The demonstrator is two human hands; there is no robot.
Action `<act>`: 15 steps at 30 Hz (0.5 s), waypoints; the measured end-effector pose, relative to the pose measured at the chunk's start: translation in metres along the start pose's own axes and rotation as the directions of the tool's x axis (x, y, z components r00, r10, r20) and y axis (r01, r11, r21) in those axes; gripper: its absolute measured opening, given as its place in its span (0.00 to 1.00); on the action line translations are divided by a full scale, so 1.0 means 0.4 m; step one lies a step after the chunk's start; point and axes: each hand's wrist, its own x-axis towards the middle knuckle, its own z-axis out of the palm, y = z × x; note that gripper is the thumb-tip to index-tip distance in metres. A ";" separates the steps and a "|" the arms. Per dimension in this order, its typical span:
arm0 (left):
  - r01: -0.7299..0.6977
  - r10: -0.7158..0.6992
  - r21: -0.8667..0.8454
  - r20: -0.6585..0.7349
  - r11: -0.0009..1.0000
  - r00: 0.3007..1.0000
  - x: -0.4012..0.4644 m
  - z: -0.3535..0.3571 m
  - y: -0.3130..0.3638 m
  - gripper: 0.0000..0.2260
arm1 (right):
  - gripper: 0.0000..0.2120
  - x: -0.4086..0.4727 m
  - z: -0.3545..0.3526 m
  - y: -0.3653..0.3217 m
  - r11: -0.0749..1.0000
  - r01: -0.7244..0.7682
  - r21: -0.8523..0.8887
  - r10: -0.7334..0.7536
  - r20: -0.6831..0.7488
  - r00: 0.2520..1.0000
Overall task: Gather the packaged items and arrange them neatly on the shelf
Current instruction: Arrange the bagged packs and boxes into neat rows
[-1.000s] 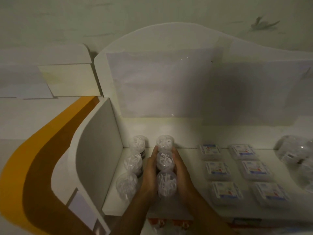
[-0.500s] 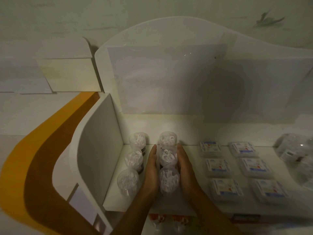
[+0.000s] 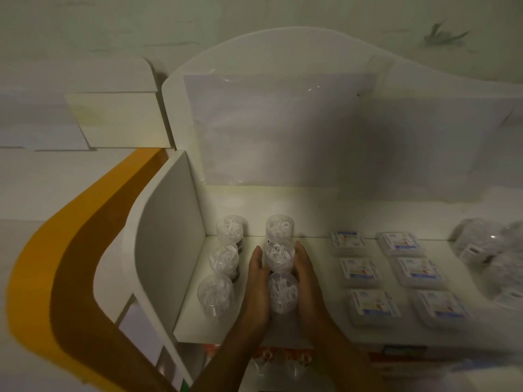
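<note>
On the white shelf (image 3: 319,250), left hand (image 3: 256,287) and right hand (image 3: 307,281) press flat, fingers straight, against a row of clear jars (image 3: 281,274). Left of that row stands another jar row (image 3: 223,260) by the side panel (image 3: 167,241); right of it, flat packets (image 3: 396,274).

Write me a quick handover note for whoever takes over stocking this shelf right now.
Left hand and right hand: fingers straight, pressed flat against either side of the second column of clear round plastic tubs.
First column of three tubs stands by the white side panel.
Six flat clear rectangular packs lie in two columns to the right.
Left: loose clear packages at the far right look unarranged.
</note>
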 end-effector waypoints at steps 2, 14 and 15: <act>-0.070 0.069 0.001 -0.072 0.998 0.995 0.006 -0.001 -0.007 0.15 | 0.29 -0.003 -0.002 0.003 1.000 0.005 -0.012 -0.005 0.017 1.000; -0.397 0.438 0.570 0.070 0.720 0.896 0.000 0.017 0.145 0.21 | 0.14 0.035 -0.052 -0.133 0.897 0.090 -0.432 -0.132 -0.067 0.989; -0.439 0.451 0.624 0.151 0.647 0.880 0.005 0.021 0.169 0.20 | 0.13 0.040 -0.061 -0.158 0.851 0.136 -0.507 -0.173 -0.026 0.985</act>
